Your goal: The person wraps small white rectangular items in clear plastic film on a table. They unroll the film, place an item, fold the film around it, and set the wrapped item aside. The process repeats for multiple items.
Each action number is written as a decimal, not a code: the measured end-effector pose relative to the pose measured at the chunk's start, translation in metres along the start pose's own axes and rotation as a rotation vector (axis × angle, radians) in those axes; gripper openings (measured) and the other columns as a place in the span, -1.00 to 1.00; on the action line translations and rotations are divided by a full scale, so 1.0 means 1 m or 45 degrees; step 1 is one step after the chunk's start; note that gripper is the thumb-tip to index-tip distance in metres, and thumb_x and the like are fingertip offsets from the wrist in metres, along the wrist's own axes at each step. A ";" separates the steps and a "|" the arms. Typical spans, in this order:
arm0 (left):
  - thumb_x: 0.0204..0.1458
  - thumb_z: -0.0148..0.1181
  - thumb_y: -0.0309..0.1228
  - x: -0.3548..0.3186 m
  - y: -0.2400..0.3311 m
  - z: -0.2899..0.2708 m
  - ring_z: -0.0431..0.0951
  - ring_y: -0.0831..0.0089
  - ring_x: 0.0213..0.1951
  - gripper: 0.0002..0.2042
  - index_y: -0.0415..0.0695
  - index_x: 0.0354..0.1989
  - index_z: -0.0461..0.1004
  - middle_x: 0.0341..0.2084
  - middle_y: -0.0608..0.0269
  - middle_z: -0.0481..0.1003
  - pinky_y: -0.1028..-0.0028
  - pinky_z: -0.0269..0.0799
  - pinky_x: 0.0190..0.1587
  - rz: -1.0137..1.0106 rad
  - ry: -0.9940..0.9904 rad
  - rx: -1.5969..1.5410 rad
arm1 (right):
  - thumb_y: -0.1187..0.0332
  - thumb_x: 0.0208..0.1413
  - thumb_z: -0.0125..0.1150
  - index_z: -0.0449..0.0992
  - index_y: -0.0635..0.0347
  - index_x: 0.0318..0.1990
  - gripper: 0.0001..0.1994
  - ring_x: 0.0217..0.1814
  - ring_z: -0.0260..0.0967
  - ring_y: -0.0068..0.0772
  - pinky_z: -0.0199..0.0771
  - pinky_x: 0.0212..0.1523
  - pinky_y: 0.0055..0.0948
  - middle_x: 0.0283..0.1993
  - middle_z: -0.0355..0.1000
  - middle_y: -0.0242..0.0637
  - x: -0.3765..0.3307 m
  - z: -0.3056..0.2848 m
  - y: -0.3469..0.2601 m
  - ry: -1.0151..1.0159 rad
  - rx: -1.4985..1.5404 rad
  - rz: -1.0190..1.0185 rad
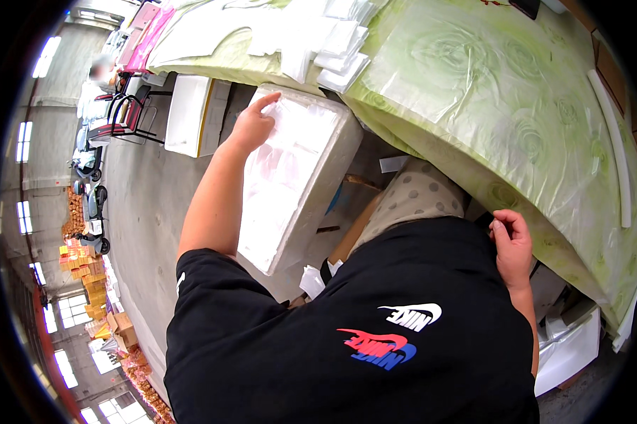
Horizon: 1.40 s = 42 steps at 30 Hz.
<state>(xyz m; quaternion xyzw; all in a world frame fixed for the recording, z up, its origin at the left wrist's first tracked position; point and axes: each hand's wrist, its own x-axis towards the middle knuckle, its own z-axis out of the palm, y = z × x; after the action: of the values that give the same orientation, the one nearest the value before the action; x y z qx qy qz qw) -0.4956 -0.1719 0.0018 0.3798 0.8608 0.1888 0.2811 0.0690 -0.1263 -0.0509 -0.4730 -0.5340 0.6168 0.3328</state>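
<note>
My left hand (253, 126) reaches over the far end of a white foam box (344, 152) beside the table. Its index finger points out and the other fingers are bent; I see nothing held in it. Inside the box lie thin, translucent white plastic bags or sheets (283, 166). My right hand (513, 244) is by the table's near edge, its fingers curled in and nothing visible between them. On the table, stacks of flat white packets (342, 53) lie near the edge beyond the box.
The table wears a green, rose-patterned cloth under clear plastic (460, 92). Another white foam box (188, 115) stands past the first, near a chair (129, 113). White material (571, 350) sits under the table at right. Scooters, stacked cartons (85, 268) and a person are farther left.
</note>
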 end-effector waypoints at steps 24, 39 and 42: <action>0.02 0.08 -0.58 -0.029 -0.013 0.049 0.36 0.12 0.30 -0.56 0.02 0.10 0.58 0.20 0.24 0.48 0.26 0.24 0.38 0.543 0.254 0.334 | 0.53 0.32 0.18 0.54 0.22 0.00 -0.85 -0.19 0.35 -0.70 0.40 -0.13 -0.64 -0.19 0.45 -0.50 0.002 -0.003 0.007 0.014 -0.002 0.020; -0.16 0.56 0.00 0.034 0.078 0.033 0.16 0.03 0.44 0.09 -0.18 0.51 0.06 0.41 -0.15 0.16 0.17 0.13 0.46 0.319 0.493 0.098 | 0.53 0.33 0.16 0.51 0.22 0.01 -0.85 -0.25 0.34 -0.67 0.40 -0.18 -0.63 -0.23 0.44 -0.46 -0.002 -0.003 0.012 0.031 -0.016 -0.018; -0.18 0.52 0.03 0.039 0.087 0.037 0.14 -0.04 0.45 0.11 -0.28 0.50 0.05 0.41 -0.22 0.16 0.18 0.04 0.49 0.278 0.496 0.139 | 0.52 0.33 0.15 0.51 0.22 0.01 -0.85 -0.25 0.33 -0.67 0.40 -0.17 -0.63 -0.23 0.44 -0.46 -0.001 -0.003 0.009 0.073 -0.032 0.003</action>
<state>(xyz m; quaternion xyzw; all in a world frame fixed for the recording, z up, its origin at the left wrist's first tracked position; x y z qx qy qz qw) -0.4463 -0.0819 0.0070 0.4419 0.8615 0.2409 0.0665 0.0728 -0.1279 -0.0591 -0.4954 -0.5314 0.5966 0.3410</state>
